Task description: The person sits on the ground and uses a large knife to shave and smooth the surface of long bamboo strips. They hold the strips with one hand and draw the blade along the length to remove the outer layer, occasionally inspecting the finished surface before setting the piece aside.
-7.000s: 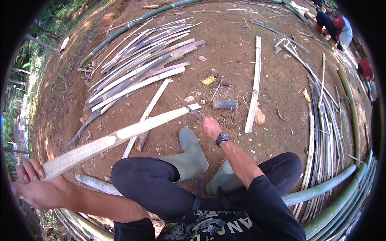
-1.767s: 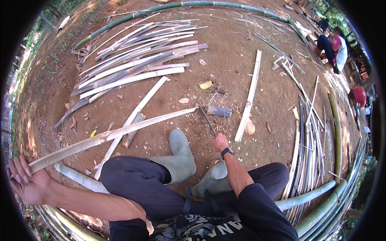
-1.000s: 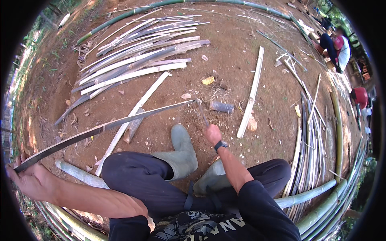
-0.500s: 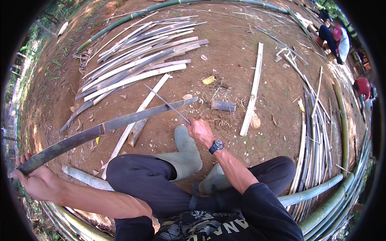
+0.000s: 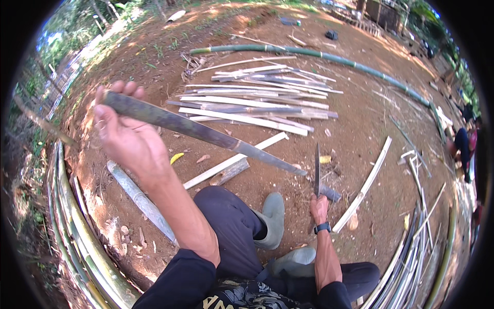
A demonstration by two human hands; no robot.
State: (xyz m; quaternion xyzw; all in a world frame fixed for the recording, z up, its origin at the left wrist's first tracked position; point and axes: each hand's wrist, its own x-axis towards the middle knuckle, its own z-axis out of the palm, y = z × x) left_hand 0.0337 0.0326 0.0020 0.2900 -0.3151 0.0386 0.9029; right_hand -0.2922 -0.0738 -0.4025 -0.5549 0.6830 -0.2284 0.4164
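My left hand (image 5: pixel 135 141) grips one end of a dark split bamboo strip (image 5: pixel 195 127), thumb below and fingers behind it. Raised over the ground at the left, the strip slopes down to the right, its far tip above the soil near the knife. In my right hand (image 5: pixel 319 207) is a long-bladed knife (image 5: pixel 317 170), its blade pointing away from me and apart from the strip tip. The fist hides most of the handle. A short bamboo piece (image 5: pixel 331 194) lies on the ground right beside that hand.
A pile of split bamboo strips (image 5: pixel 257 98) lies ahead, before a long green pole (image 5: pixel 355 64). One pale slat (image 5: pixel 363 193) lies at right. A thick bamboo pole (image 5: pixel 138 198) runs beside my left leg. More strips (image 5: pixel 404 262) are bundled at right. Another person (image 5: pixel 465 149) is at far right.
My left hand has risen and moved forward, tilting the strip's far end down. The knife, which crossed the strip, now stands apart and points away. The view has turned left.
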